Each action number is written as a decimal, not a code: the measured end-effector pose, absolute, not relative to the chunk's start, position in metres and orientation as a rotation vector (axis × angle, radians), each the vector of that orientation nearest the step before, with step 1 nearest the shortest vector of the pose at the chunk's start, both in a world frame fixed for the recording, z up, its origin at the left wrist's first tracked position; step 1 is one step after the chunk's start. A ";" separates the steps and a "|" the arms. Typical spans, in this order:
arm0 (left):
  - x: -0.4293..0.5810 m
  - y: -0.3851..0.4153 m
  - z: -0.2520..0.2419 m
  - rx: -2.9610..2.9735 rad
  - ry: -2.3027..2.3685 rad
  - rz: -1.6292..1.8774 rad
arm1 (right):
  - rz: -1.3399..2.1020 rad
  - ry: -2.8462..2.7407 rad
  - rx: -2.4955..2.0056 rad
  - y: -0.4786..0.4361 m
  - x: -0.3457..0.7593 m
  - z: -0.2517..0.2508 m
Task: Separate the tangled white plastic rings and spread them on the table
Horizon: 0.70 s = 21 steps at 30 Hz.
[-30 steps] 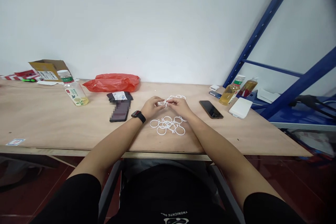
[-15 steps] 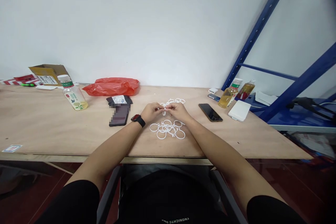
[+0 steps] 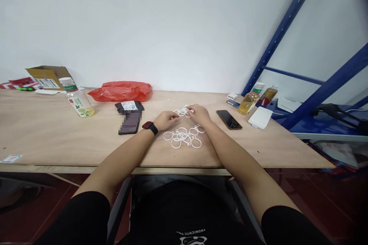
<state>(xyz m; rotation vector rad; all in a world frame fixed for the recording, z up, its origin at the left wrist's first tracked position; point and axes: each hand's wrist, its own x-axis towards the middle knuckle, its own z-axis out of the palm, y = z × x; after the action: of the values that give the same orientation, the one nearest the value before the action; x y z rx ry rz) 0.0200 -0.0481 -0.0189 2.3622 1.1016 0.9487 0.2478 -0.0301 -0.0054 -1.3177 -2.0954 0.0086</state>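
Small white plastic rings with little eyelets, like curtain rings, lie on the table in two clusters. At the far cluster, my right hand has its thumb and forefinger closed on a white ring, partly covered by the fingers. My left hand, with a dark watch on its wrist, rests just left of that cluster. Its fingers are bent and a little apart, with nothing visible in them. Nearer to me, between my forearms, the other cluster of overlapping rings lies untouched.
A phone, a white case and a drink bottle stand to the right. On the left are a dark phone, a red plastic bag, another bottle and a cardboard box. A blue rack rises at right.
My hands, which met at one white piece, have moved apart. The right hand went slightly away from me and right, onto the far rings; the left let go. The view tilted slightly.
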 end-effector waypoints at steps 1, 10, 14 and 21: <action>0.019 -0.049 -0.018 2.388 1.082 0.877 | 0.019 -2.101 -1.366 -0.028 0.253 -0.005; 0.021 -0.054 -0.015 2.458 0.922 0.616 | 0.425 -2.279 -1.675 -0.023 0.300 0.008; 0.020 -0.053 -0.018 2.448 0.917 0.627 | 0.726 -2.256 -1.567 -0.020 0.313 0.005; 0.021 -0.051 -0.021 2.453 0.917 0.660 | 0.859 -2.316 -1.499 -0.013 0.313 -0.007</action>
<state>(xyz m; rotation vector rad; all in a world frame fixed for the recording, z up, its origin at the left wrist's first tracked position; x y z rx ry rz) 0.0205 -0.0509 -0.0214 2.4530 0.9175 0.6599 0.3127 -0.0135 -0.0067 -1.4990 -2.3157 0.8593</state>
